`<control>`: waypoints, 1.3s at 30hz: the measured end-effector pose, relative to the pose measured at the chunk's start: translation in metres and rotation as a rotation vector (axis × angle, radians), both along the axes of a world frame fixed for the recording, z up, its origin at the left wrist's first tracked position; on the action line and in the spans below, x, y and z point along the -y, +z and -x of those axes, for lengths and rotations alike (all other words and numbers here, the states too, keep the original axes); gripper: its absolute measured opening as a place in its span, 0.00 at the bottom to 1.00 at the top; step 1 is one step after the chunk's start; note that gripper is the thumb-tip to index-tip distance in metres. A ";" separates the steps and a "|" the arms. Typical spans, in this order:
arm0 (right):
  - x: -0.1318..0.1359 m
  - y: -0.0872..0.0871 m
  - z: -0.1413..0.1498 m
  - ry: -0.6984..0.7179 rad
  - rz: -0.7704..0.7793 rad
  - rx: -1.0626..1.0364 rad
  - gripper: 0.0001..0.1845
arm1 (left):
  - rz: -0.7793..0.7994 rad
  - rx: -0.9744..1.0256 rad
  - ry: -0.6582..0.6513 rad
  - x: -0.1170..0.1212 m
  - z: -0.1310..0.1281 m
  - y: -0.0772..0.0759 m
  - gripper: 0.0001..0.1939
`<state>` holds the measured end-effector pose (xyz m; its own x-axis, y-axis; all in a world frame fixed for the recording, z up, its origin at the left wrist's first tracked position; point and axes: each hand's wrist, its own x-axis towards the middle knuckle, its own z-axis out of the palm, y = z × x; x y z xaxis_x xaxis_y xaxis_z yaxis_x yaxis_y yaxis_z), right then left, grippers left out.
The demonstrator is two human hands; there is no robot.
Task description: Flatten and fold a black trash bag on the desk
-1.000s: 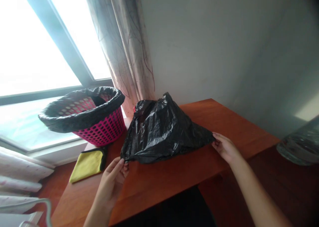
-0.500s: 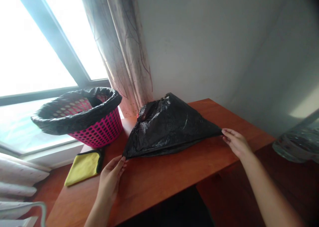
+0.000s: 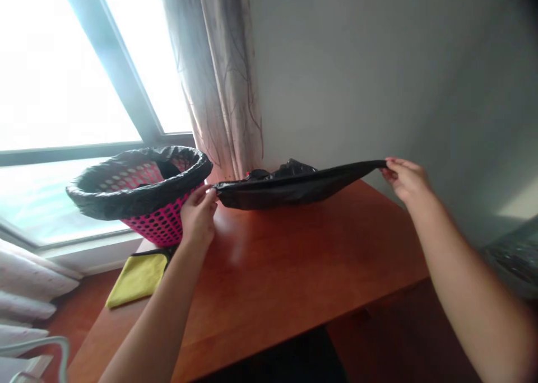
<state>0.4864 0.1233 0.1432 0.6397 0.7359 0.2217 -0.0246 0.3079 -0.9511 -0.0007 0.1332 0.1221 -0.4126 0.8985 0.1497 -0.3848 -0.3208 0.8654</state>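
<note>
A black plastic bag stretches between my two hands, its near edge pulled taut and lifted above the table. My left hand pinches the bag's left corner, just in front of the pink basket. At the opposite corner, my right hand grips the bag between thumb and fingers, slightly higher than the left. Behind the raised edge, a crumpled part of the bag shows near the wall, with a small red spot at its left. The rest of it is hidden.
Black plastic lines the basket and folds over its rim. A folded yellow cloth with a dark border lies on the reddish-brown wooden table. A curtain hangs beside the window; a clear plastic-looking object is at far right.
Both hands have moved away from me and upward, raising the bag's near edge. The bag's broad top face, visible before, is now mostly hidden behind that edge.
</note>
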 end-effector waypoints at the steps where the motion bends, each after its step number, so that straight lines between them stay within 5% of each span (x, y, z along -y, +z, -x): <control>1: 0.003 0.013 -0.004 -0.011 -0.039 -0.005 0.04 | -0.053 0.003 -0.016 -0.001 -0.001 0.012 0.18; 4: 0.035 0.020 -0.013 -0.002 -0.191 -0.017 0.07 | -0.233 0.034 -0.049 0.017 0.001 0.033 0.17; 6: 0.066 -0.006 -0.012 -0.013 -0.198 -0.023 0.09 | -0.326 0.014 -0.043 0.042 0.008 0.023 0.18; 8: 0.097 -0.052 -0.006 -0.028 -0.064 -0.066 0.11 | -0.238 -0.057 -0.005 0.070 0.016 -0.006 0.19; 12: 0.146 -0.146 0.008 -0.013 0.306 -0.064 0.16 | 0.337 -0.342 -0.089 0.106 0.039 -0.083 0.24; 15: 0.169 -0.177 0.015 0.043 0.413 -0.022 0.20 | 0.438 -0.494 -0.109 0.116 0.055 -0.114 0.30; 26: 0.233 -0.182 0.021 0.110 0.583 0.049 0.26 | 0.531 -0.644 -0.255 0.164 0.088 -0.117 0.31; 31: 0.260 -0.189 -0.007 0.281 0.768 0.145 0.26 | 0.594 -0.716 -0.443 0.179 0.097 -0.107 0.27; 35: 0.234 -0.182 -0.042 0.107 0.745 0.307 0.26 | 0.531 -0.813 -0.244 0.161 0.094 -0.089 0.18; 39: 0.150 -0.152 -0.041 0.159 0.589 0.375 0.22 | 0.281 -0.910 -0.092 0.096 0.072 -0.079 0.16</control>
<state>0.5275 -0.0268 -0.0091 0.4733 0.8791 -0.0571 0.3345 -0.2393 -0.9115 -0.0732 0.0368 0.0427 -0.1700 0.9736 0.1522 0.4596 -0.0583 0.8862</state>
